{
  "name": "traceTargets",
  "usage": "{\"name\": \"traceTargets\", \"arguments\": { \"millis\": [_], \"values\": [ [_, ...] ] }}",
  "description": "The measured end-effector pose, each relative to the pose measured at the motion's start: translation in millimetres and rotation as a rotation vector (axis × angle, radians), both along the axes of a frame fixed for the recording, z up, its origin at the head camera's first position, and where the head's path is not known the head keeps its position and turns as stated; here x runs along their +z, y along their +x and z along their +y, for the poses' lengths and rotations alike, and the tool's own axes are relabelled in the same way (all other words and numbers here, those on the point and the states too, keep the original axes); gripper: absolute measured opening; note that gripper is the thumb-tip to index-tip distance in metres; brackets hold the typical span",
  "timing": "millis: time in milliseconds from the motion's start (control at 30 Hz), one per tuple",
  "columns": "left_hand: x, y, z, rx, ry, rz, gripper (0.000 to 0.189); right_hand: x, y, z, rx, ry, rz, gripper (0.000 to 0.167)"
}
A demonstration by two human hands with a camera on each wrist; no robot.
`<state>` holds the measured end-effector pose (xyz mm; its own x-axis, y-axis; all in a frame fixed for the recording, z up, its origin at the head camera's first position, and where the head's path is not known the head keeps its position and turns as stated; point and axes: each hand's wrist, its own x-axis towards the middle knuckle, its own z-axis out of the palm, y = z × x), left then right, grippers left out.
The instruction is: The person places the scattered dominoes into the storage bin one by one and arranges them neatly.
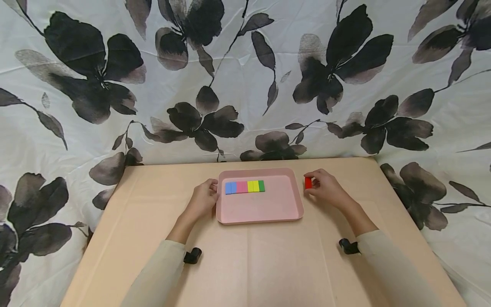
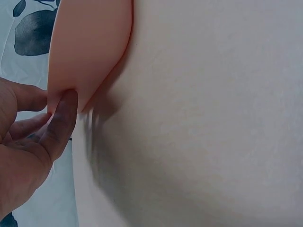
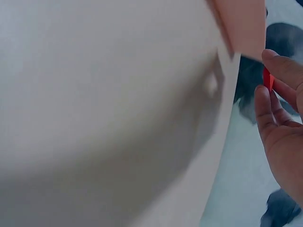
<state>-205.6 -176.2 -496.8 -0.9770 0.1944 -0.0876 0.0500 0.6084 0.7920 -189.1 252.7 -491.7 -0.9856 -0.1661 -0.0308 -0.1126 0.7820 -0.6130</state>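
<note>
A pink rectangular tray (image 1: 261, 209) lies on the table, and my left hand (image 1: 204, 197) pinches its left edge. In the left wrist view the thumb (image 2: 64, 116) presses one side of the tray wall while the fingers lie at the other. Just off the tray's right edge, my right hand (image 1: 326, 187) holds a small red block (image 1: 308, 183) between thumb and fingertips. Only a sliver of the red block (image 3: 268, 79) shows in the right wrist view. Inside the tray, a row of coloured blocks (image 1: 244, 187) runs blue, pink, yellow and green, side by side in the upper left part.
The light wooden table (image 1: 284, 260) extends around the tray on all sides. Behind it hangs a white cloth (image 1: 264, 81) with dark flowers. A black wrist camera (image 1: 193, 256) sits at the left sleeve, another black camera (image 1: 348, 246) at the right.
</note>
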Motion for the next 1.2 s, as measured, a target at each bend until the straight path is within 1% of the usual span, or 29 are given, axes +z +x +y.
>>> {"name": "traceTargets", "arguments": {
  "millis": [133,267,533,833,933,1067,1200],
  "values": [
    [-0.1,-0.2,-0.7,0.001,0.005,0.0,0.043,8.1,-7.6,-22,0.035,-0.008,-0.009,0.052],
    [0.3,-0.6,-1.0,-0.002,0.009,0.003,0.043,12.6,-14.7,-44,0.079,-0.003,-0.012,0.051],
    [0.8,-1.1,-1.2,-0.002,0.008,0.008,0.042,15.6,-29.6,-74,0.101,0.013,-0.078,0.057],
    [2.4,-0.8,-1.7,0.0,0.012,0.007,0.042,8.7,-39.8,-96,0.136,0.031,-0.137,0.056],
    [1.4,-1.1,-1.5,0.0,0.006,0.006,0.042,5.5,-41.5,-102,0.159,0.044,-0.138,0.053],
    [0.6,-1.3,-1.1,-0.003,0.004,0.004,0.042,0.2,-44.0,-108,0.197,0.104,-0.106,0.046],
    [1.0,-0.7,-1.1,0.002,0.005,-0.004,0.042,-5.7,-46.3,-113,0.215,0.154,-0.074,0.045]
  ]
}}
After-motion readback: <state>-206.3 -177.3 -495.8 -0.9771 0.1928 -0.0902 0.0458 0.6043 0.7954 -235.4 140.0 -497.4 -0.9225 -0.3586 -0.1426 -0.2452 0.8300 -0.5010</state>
